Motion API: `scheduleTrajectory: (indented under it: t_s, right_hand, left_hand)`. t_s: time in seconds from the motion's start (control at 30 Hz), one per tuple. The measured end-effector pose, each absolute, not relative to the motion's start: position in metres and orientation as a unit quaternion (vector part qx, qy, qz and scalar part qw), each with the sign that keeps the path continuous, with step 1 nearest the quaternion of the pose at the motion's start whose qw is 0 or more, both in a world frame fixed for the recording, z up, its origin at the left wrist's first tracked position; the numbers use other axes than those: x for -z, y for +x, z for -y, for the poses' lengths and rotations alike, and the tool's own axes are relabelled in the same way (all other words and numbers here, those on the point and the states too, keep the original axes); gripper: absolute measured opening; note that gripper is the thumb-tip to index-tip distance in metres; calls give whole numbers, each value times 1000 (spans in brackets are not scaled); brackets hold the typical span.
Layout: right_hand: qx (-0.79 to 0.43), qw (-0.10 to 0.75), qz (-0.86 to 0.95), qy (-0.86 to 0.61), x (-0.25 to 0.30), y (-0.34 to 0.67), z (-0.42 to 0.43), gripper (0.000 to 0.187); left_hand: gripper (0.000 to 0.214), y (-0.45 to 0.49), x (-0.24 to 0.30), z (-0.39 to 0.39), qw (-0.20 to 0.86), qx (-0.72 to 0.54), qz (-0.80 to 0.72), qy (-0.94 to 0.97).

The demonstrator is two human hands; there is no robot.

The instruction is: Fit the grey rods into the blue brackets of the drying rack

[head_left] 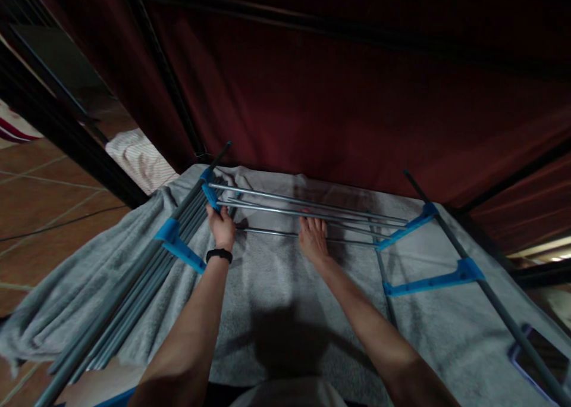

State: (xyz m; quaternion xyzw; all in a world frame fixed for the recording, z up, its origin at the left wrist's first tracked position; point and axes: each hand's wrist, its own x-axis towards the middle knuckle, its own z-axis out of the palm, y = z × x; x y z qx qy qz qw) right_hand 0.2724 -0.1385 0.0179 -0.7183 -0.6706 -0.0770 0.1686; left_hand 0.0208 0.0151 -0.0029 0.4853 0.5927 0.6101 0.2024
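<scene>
My left hand (220, 226), with a black band on its wrist, is closed around the lower end of a blue plastic bracket (209, 195). This bracket sits on a grey tube at the left. My right hand (313, 238) lies over the thin metal rods (267, 209), its fingers stretched out and touching them; its thumb is hidden. The rods run across to a blue bracket (408, 227) on the right-hand grey tube (450, 235). Nearer me are another left blue bracket (181, 246) and a right blue bracket (432, 278).
Several loose grey tubes (147, 288) lie in a bundle at the left. A grey blanket (276, 282) covers the surface beneath everything. Dark red fabric (312, 109) on a black frame rises behind. A purple-edged device (542, 359) lies at the lower right. Tiled floor (57, 199) shows at left.
</scene>
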Motion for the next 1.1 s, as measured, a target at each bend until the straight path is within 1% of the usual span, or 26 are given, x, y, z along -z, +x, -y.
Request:
scheduleTrajectory:
  t_s: [0.23,0.4,0.5,0.67,0.77,0.93,1.1]
  right_hand:
    - [67,154,707,-687,-30,274,124,44]
    - [11,139,719,-681,-34,278,127,40]
    - [-6,129,730,-671,-36,280,127,40]
    - [-24,107,743,-660,-35,279,124,40]
    - [-26,101,746,-658,-31,279,124,39]
    - [-28,115,741,-661,-27,283,125,39]
    - [-26,121,743,-658,-26,286,127,40]
  left_hand:
    - [20,20,-1,-13,268,-639,-556,458]
    - [17,19,3,-15,300,-640,-560,433]
    - [18,19,5,-14,306,-636,-559,436]
    - [32,18,6,-6,286,-647,-542,455]
    - [36,19,8,0,304,-639,-553,439]
    - [31,20,14,5,353,-610,-560,436]
    - [30,21,20,0,314,-619,-565,445]
